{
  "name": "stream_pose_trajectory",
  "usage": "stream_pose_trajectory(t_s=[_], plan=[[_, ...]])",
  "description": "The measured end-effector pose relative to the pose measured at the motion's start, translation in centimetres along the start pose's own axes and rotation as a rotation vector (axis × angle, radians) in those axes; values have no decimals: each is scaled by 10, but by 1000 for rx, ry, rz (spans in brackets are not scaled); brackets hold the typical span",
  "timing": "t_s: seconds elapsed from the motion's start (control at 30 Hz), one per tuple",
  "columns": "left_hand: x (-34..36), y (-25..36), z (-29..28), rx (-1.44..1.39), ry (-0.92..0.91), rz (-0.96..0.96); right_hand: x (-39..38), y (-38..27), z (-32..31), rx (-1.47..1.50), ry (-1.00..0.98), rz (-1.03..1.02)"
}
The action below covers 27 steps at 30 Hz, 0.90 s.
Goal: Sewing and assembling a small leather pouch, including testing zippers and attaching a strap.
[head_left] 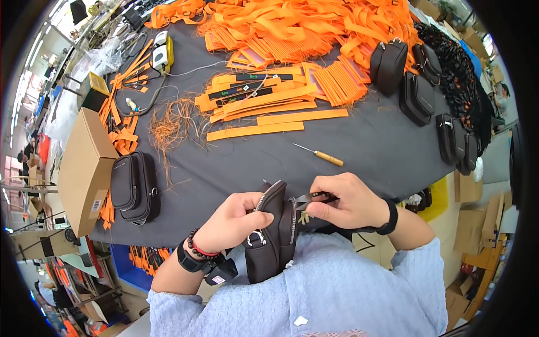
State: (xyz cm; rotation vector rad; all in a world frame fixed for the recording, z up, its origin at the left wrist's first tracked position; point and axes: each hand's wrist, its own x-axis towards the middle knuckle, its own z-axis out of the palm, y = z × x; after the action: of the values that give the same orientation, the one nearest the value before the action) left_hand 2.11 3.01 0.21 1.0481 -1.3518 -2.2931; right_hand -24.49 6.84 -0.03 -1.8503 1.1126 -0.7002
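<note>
Three lettered labels lie beyond the held bag.

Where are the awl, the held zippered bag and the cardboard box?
Awl (327, 157): head view, wooden handle.
Held zippered bag (270, 242): head view, lower body.
Cardboard box (83, 168): head view, large side panel.

Blk labels on orange webbing strips: short wording in grn & orange. Cardboard ctn, L: wht barcode sticker low on side, print too sm. to read. Dk zip pouches, L & R: tiny pale lettering, illeg.
</note>
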Motion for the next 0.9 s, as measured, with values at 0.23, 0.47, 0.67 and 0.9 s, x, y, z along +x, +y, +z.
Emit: stream_pose_trajectory(t_s=[0.23, 0.47, 0.67, 0.9], plan=[[1, 2, -2, -4, -12, -32, 6, 11, 12, 26, -10, -88], [0, 0, -2, -52, -62, -43, 18, 19, 2, -19, -106, -145], [-2, 0, -4, -72, -82, -56, 25, 23, 0, -36, -155, -243], [0, 1, -5, -67, -110, -61, 30, 21, 1, -26, -192, -269]])
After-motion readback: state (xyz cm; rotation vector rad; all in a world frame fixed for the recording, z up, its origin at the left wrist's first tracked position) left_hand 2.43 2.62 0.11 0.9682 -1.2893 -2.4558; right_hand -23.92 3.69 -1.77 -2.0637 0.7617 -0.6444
